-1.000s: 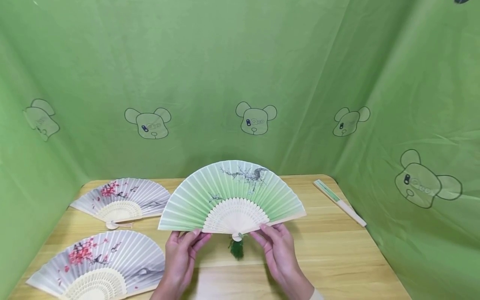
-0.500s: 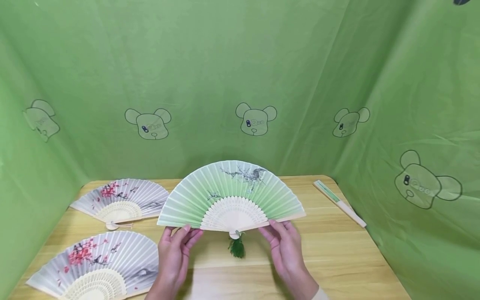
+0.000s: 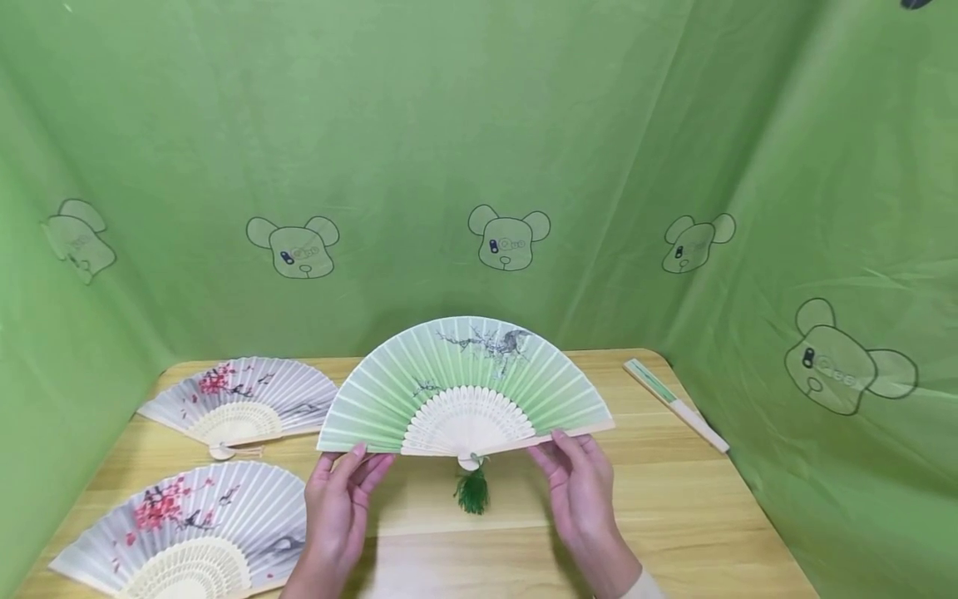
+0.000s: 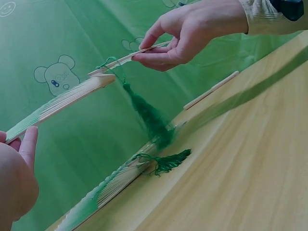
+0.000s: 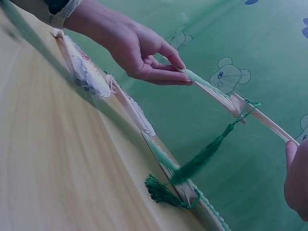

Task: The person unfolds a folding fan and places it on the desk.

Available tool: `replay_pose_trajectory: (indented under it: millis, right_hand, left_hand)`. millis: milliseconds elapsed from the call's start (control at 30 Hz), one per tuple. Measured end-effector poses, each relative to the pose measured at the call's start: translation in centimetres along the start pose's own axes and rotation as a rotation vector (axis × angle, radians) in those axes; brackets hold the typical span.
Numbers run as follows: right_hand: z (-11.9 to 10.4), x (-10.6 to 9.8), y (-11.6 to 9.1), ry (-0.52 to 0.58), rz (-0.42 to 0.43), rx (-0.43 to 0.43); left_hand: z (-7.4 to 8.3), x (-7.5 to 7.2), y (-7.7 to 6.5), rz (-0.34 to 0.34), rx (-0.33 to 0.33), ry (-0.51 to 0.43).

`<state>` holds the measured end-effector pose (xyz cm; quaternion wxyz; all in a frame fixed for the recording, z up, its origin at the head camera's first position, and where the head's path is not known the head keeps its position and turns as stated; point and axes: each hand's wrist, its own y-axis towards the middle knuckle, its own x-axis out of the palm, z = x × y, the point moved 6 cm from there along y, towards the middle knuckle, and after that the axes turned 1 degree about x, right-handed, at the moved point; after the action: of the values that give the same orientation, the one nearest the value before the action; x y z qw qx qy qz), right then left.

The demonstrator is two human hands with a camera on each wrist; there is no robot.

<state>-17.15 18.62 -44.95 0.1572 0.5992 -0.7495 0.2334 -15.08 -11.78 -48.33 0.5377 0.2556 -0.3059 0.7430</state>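
A spread green folding fan (image 3: 467, 420) with a dark branch print is raised upright over the table, its pale ribs meeting at the bottom centre. My left hand (image 3: 333, 503) pinches its lower left edge near the outer corner, thumb in front. On the other side, my right hand (image 3: 587, 499) pinches the wooden guard stick the same way. From the pivot hangs a dark green tassel (image 3: 471, 492). Both wrist views show a second open green fan (image 4: 113, 192) lying on the table behind, with its own tassel (image 4: 173, 161); the raised fan hides it in the head view.
Two open grey fans with red blossoms lie at the left, a far one (image 3: 243, 420) and a near one (image 3: 195, 557). A folded fan (image 3: 677, 405) rests by the right edge of the wooden table (image 3: 674, 532). Green cloth walls (image 3: 404, 150) enclose the back and sides.
Both hands have slid outward along the fan's lower edge, the left one to the left and the right one to the right. The fan stays spread and has risen slightly.
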Motion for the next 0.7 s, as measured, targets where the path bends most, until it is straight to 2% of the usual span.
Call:
replay_pose_trajectory:
  millis: [300,533,700]
  right_hand:
    - [-1.0,-0.8,0.6,0.057,0.046,-0.002]
    - [-2.0,-1.5,0.9,0.110,0.065,-0.019]
    - [-2.5,-1.9,1.2,0.121,0.095,-0.016]
  left_hand:
    - [0.6,-0.5,0.2,0.026,0.006,0.015]
    - [1.2,-1.0,0.6,0.069,0.027,-0.018]
    - [1.6,-1.1,0.7,0.069,0.028,0.021]
